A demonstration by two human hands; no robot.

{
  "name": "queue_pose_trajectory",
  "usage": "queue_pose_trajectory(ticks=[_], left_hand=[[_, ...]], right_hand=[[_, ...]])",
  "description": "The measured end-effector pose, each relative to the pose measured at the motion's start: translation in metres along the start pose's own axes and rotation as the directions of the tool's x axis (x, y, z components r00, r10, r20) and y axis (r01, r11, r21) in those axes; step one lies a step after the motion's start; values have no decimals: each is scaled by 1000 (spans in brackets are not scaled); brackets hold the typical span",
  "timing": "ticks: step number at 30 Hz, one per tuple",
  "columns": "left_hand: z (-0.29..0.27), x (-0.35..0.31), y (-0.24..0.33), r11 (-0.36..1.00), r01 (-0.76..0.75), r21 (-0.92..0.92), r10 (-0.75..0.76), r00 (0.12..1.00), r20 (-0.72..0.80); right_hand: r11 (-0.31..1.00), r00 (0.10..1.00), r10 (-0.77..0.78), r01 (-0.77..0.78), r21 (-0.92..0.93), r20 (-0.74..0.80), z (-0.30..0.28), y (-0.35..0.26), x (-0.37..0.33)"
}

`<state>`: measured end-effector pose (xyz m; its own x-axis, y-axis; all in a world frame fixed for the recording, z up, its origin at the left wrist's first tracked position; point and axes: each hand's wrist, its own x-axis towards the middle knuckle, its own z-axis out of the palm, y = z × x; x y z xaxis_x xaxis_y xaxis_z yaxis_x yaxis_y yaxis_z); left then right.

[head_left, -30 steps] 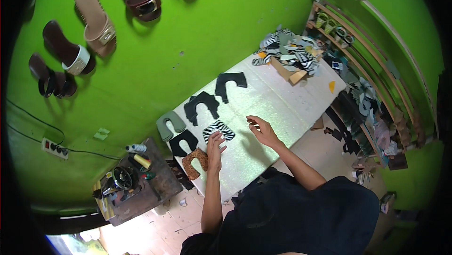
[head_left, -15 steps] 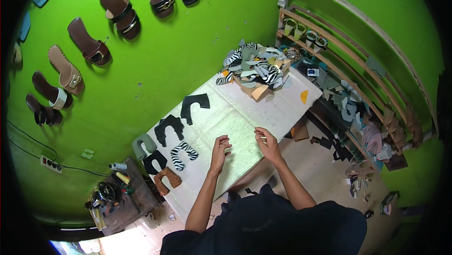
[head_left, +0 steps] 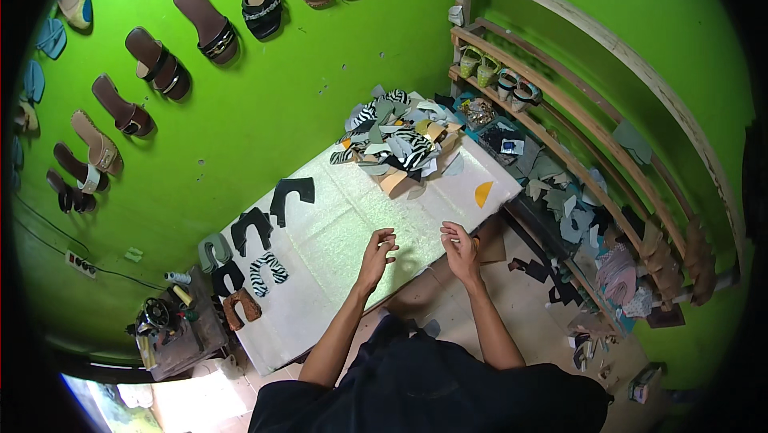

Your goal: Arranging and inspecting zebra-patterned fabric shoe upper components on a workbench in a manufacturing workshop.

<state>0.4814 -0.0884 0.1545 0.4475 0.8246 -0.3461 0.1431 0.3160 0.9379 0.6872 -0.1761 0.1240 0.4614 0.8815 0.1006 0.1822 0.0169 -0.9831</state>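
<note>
My left hand point(head_left: 378, 258) is raised over the white tabletop point(head_left: 336, 273), fingers apart and slightly bent, holding nothing. Level with it, my right hand point(head_left: 461, 252) hovers by the table's near right edge, also open and without anything in it. Left of my hands lie several horseshoe-shaped cut pieces: a large black one point(head_left: 280, 199), another black one point(head_left: 254, 218), a zebra-striped one point(head_left: 258, 276), a grey-green one point(head_left: 206, 250), a small black one point(head_left: 227, 273) and a brown one point(head_left: 232, 310). Neither hand touches them.
A heap of scraps point(head_left: 400, 145) covers the table's far end, near a yellow half-round piece point(head_left: 483, 193). Wooden shelves point(head_left: 552, 69) with shoes stand right. Sandals point(head_left: 210, 26) hang on the green wall. A small side table point(head_left: 190, 345) with a sewing machine point(head_left: 157, 314) stands left.
The view has turned, so table and pieces sit farther left in the picture. Both hands stay raised and empty; the right one points more straight ahead.
</note>
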Motion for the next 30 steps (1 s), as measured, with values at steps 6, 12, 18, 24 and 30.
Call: queue_pose_trajectory(ticks=[6, 12, 18, 24, 30], left_hand=[[12, 45, 8, 998, -55, -20, 55, 998, -19], [11, 103, 23, 995, -81, -64, 79, 996, -36], [6, 150, 35, 992, -95, -79, 93, 995, -27], [7, 192, 35, 995, -80, -65, 75, 994, -79], [14, 240, 28, 925, -276, 261, 332, 921, -204]], right_hand=[[997, 999, -29, 31, -65, 36, -12, 3, 49], [989, 998, -15, 24, -149, 61, -14, -15, 104], [969, 989, -115, 133, -208, 92, -5, -9, 160], [969, 986, -67, 101, -226, 154, 4, 5, 211], [942, 944, -125, 210, -263, 304, 14, 27, 264]])
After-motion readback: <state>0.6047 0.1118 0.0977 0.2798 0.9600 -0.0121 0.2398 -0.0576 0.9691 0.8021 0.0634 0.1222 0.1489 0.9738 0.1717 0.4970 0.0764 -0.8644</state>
